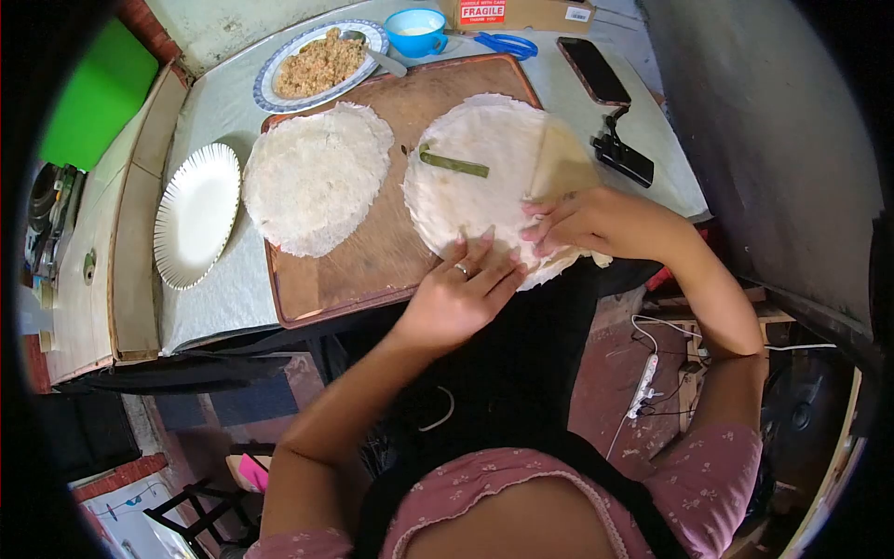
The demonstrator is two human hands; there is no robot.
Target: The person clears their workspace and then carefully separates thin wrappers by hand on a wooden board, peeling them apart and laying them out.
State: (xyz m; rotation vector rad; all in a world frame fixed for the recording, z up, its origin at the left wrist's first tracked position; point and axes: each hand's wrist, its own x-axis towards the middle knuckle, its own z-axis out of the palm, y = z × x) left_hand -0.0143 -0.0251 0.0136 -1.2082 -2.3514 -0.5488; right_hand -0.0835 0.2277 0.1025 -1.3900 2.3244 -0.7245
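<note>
On the right half of a wooden board lies a stack of thin round white wrappers. A narrow green strip with a curled, stem-like end, possibly a chili, rests on the top wrapper. My left hand, with a ring on one finger, lies palm down at the near edge, fingers stretched over the wrapper. From the right, my right hand touches the wrapper with its fingertips apart. A beige section shows at the stack's right side, beside that hand. Another pile of round wrappers sits on the board's left.
Behind the board are a plate of crumbly filling with a spoon, a blue cup, blue-handled scissors and a cardboard box. A white paper plate stands left. A phone and black device lie right.
</note>
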